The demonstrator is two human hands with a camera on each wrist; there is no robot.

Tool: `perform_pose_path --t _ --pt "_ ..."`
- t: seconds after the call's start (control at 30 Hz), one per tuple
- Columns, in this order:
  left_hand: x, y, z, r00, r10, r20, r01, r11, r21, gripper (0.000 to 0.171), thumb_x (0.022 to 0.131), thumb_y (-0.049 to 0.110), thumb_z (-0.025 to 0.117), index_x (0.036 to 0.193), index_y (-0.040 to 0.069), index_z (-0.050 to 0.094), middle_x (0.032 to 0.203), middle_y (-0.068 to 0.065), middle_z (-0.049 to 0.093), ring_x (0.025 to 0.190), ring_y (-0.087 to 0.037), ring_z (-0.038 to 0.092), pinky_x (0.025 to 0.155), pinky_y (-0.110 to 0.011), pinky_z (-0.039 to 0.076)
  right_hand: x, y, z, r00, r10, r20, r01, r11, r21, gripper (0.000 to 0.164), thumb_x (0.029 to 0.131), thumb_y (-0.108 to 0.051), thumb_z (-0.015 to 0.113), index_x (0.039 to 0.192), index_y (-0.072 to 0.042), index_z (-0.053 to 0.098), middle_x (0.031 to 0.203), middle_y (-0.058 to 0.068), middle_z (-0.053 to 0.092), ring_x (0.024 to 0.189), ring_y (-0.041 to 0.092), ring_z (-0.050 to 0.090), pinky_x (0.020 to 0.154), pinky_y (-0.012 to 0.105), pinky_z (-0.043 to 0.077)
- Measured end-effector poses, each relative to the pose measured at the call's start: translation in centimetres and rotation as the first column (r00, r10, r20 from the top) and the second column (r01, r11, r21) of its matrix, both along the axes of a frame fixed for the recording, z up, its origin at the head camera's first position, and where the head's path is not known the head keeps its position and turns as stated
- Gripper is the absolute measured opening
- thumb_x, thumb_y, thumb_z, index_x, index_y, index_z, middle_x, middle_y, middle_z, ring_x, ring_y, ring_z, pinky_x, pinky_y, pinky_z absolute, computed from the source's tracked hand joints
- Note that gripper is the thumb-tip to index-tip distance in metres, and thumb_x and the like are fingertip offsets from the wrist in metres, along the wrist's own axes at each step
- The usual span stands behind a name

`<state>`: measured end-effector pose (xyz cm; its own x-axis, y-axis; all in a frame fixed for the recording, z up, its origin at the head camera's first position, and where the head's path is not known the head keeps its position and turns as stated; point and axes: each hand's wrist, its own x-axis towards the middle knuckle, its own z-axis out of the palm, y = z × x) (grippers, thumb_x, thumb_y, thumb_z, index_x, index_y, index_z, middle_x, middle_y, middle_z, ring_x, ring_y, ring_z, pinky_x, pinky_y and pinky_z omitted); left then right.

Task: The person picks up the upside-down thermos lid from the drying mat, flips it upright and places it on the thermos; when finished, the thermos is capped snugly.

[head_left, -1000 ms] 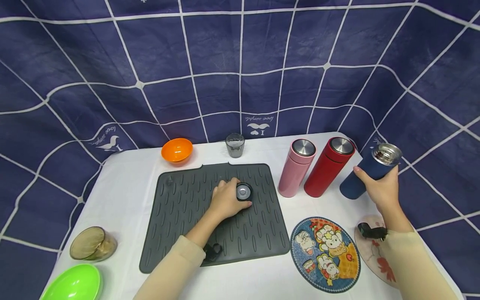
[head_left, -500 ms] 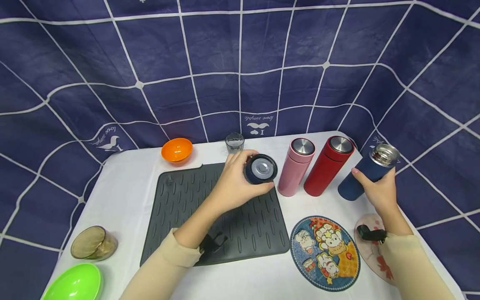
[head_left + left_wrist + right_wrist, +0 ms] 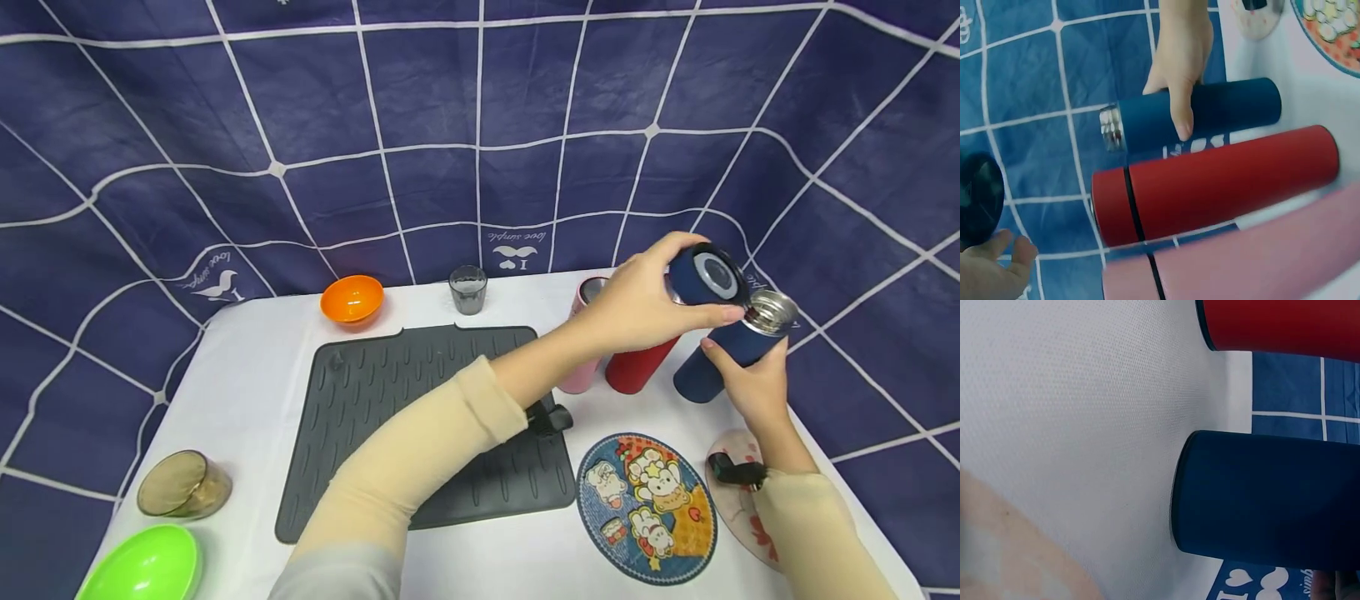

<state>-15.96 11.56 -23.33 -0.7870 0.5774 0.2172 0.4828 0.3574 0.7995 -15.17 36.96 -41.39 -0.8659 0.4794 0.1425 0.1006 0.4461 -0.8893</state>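
Now clasps cap (image 3: 701,277) in left hand (image 3: 641,296), nearer navy bottle (image 3: 744,343) than before.
Still grips that bottle with right hand (image 3: 759,393).

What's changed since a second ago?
The left hand lifted the navy cylindrical lid from the dark grey ribbed mat and carried it rightward towards the open navy cylindrical flask. The right hand still grips that flask; the glossy orange bowl stayed put.

White table (image 3: 240,383), gray mat (image 3: 375,392), bowls (image 3: 352,300), bottles (image 3: 738,345)
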Motion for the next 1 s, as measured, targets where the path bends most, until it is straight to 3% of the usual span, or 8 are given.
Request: perform_pose_path --t 0.1,0.23,0.37,0.6,0.67,0.83,0.9,1.0 --pt "-0.7 3.2 0.7 1.000 0.013 -0.008 -0.013 0.998 -0.066 0.080 0.073 0.050 0.075 0.141 0.031 0.036 0.104 0.017 0.059 0.086 0.004 0.057 0.076 -0.012 0.043 0.0 0.1 -0.1 1.000 0.006 -0.009 -0.006 1.000 0.009 0.090 0.079 -0.031 0.075 0.144 -0.039 0.013 0.136 -0.009 0.039 0.121 0.007 0.043 0.103 0.021 0.032" --pt "-1.5 7.2 1.2 0.993 0.052 -0.110 -0.079 0.963 -0.259 0.089 0.079 0.061 0.063 0.150 0.029 0.020 0.129 0.014 0.048 0.108 0.005 0.049 0.085 -0.013 0.043 -0.1 0.2 -0.3 0.998 0.043 -0.055 -0.041 0.999 0.027 0.089 0.080 -0.028 0.073 0.144 -0.039 0.012 0.142 -0.005 0.037 0.127 0.007 0.038 0.108 0.023 0.026" --pt "-2.1 10.4 1.0 0.974 0.035 -0.224 -0.134 0.887 -0.443 0.092 0.081 0.059 0.061 0.148 0.033 0.004 0.133 0.010 0.042 0.104 -0.004 0.053 0.083 -0.019 0.045 0.0 0.1 -0.1 0.991 0.079 -0.110 -0.076 0.997 0.032 0.090 0.081 -0.023 0.073 0.145 -0.039 0.011 0.145 -0.007 0.034 0.130 0.006 0.035 0.109 0.023 0.024" --pt "-2.0 13.5 -1.0 0.957 -0.016 -0.290 -0.184 0.740 -0.647 0.073 0.080 0.061 0.061 0.140 0.042 0.023 0.128 0.011 0.041 0.108 -0.007 0.044 0.084 -0.022 0.044 1.0 -1.1 1.3 0.966 0.159 -0.206 -0.159 0.987 0.017 0.085 0.082 -0.012 0.069 0.145 -0.034 0.015 0.144 -0.005 0.036 0.131 0.007 0.035 0.107 0.023 0.025" --pt "-1.9 13.9 -1.6 0.955 -0.031 -0.296 -0.186 0.713 -0.676 0.069 0.081 0.063 0.059 0.140 0.043 0.028 0.131 0.011 0.040 0.111 -0.008 0.042 0.087 -0.022 0.043 1.1 -1.2 1.4 0.964 0.154 -0.215 -0.152 0.988 0.029 0.080 0.083 -0.011 0.067 0.144 -0.031 0.019 0.141 -0.007 0.038 0.129 0.006 0.035 0.107 0.021 0.023" --pt "-1.6 15.0 -2.7 0.946 -0.047 -0.322 -0.194 0.713 -0.674 0.062 0.082 0.063 0.057 0.136 0.043 0.036 0.130 0.013 0.040 0.116 -0.007 0.037 0.089 -0.022 0.042 0.5 -0.1 0.0 0.963 0.116 -0.242 -0.102 0.992 0.068 0.067 0.081 -0.004 0.065 0.137 -0.022 0.035 0.121 -0.017 0.048 0.115 0.000 0.043 0.097 0.013 0.028" --pt "-1.5 15.4 -3.2 0.937 -0.027 -0.350 -0.217 0.738 -0.639 0.060 0.082 0.062 0.059 0.135 0.041 0.038 0.127 0.013 0.042 0.114 -0.007 0.038 0.087 -0.021 0.041 0.1 0.4 -0.7 0.968 0.099 -0.231 -0.076 0.991 0.107 0.058 0.082 -0.005 0.064 0.133 -0.018 0.043 0.114 -0.017 0.050 0.108 -0.001 0.045 0.092 0.013 0.031" --pt "-1.4 15.7 -4.1 0.918 0.023 -0.395 -0.262 0.784 -0.563 0.057 0.082 0.058 0.062 0.129 0.033 0.040 0.120 0.013 0.047 0.108 -0.007 0.042 0.083 -0.020 0.042 -0.2 0.8 -1.2 0.976 0.092 -0.197 -0.049 0.975 0.216 0.042 0.085 -0.010 0.061 0.126 -0.006 0.049 0.111 -0.002 0.055 0.106 0.011 0.048 0.091 0.019 0.032"
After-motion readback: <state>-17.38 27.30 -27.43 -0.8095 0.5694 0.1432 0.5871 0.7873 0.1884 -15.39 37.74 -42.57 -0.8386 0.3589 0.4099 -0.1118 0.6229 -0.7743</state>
